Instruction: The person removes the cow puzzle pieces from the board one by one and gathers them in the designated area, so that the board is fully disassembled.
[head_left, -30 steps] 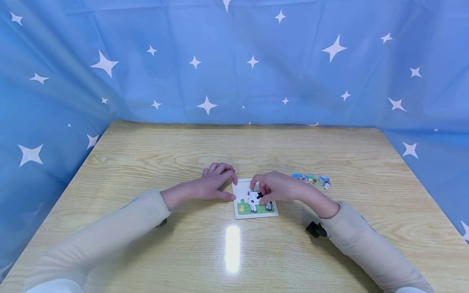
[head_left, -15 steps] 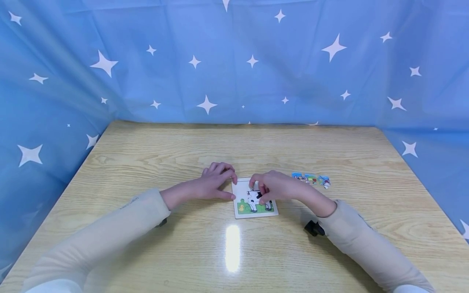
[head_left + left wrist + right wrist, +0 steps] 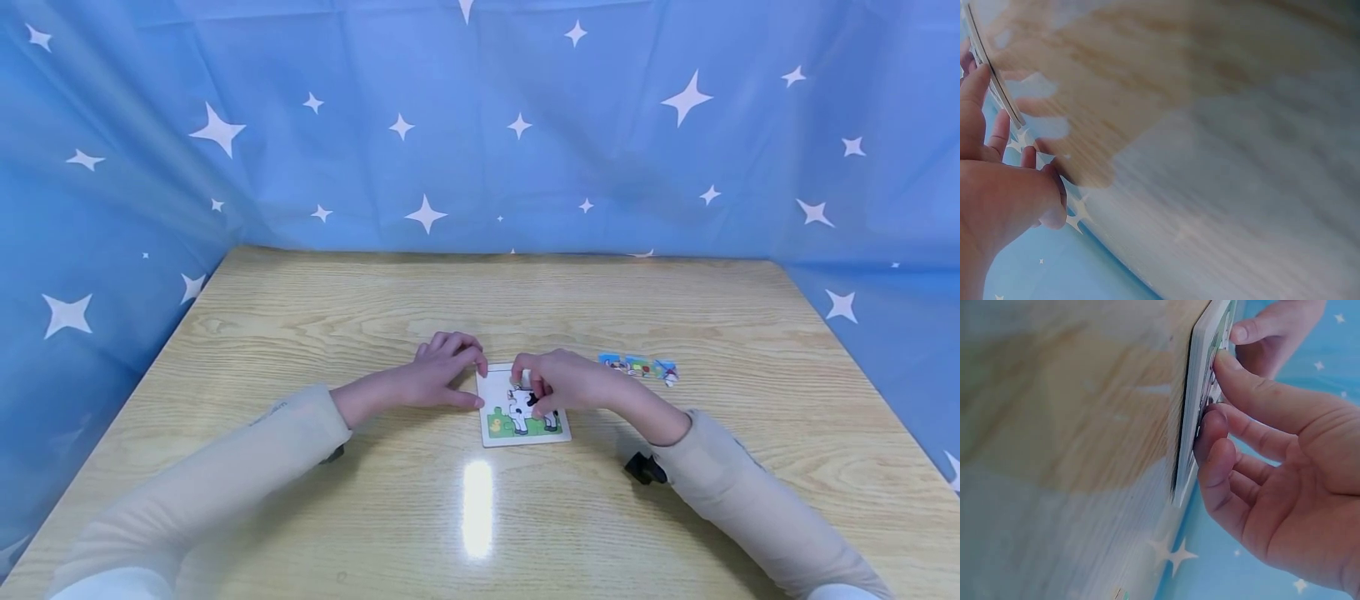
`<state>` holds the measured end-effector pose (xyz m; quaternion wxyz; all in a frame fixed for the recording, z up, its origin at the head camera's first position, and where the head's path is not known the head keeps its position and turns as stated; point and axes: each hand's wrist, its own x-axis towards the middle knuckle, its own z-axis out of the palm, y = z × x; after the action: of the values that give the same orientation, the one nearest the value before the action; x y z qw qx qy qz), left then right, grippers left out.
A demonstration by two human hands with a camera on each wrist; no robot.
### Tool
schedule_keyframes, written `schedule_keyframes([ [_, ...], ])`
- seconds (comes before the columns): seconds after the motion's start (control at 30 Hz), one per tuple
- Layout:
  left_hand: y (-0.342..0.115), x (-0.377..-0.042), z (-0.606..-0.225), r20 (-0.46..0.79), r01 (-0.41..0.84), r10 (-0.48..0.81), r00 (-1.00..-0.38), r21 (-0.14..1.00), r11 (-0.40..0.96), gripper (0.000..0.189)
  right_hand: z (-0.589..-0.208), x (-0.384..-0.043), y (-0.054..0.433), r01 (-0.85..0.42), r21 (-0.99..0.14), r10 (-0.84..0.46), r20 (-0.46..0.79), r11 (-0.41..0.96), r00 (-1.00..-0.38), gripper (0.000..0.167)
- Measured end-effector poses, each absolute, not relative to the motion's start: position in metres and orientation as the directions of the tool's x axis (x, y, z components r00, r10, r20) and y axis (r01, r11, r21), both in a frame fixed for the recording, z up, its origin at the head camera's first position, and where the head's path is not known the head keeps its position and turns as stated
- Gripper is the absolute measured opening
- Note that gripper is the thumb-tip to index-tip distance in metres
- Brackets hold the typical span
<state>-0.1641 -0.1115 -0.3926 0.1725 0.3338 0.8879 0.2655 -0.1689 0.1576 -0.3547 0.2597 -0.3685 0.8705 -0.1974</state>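
While the board (image 3: 495,387), flat on the table (image 3: 375,517), is touched at its left edge by the left hand (image 3: 442,375), thumb and finger spread, curved fingers of the right hand (image 3: 568,381) are held over its cow (image 3: 520,406); whether a part is pinched cannot be told. If pressed unevenly, the board could be skewed; by the right forearm (image 3: 651,410), the loose pieces (image 3: 638,367) right of the board might be brushed. Nearer than the board, glare (image 3: 477,508) is thrown on shiny wood; beyond, starry blue cloth (image 3: 450,83) is hung.
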Motion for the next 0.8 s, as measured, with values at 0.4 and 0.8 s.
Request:
schedule_keyframes([
  [0.4, -0.1104, -0.1623, -0.3895, -0.138, 0.496, 0.679, -0.721, 0.581, 0.646, 0.036, -0.3541, -0.1658, 0.1590, -0.547, -0.557, -0.758, -0.266, 0.625, -0.595, 0.037],
  [0.8, -0.1106, -0.1635, -0.3902, -0.146, 0.494, 0.679, -0.720, 0.579, 0.649, 0.036, -0.3514, -0.1633, 0.1611, -0.589, -0.569, -0.783, -0.170, 0.574, -0.599, 0.029],
])
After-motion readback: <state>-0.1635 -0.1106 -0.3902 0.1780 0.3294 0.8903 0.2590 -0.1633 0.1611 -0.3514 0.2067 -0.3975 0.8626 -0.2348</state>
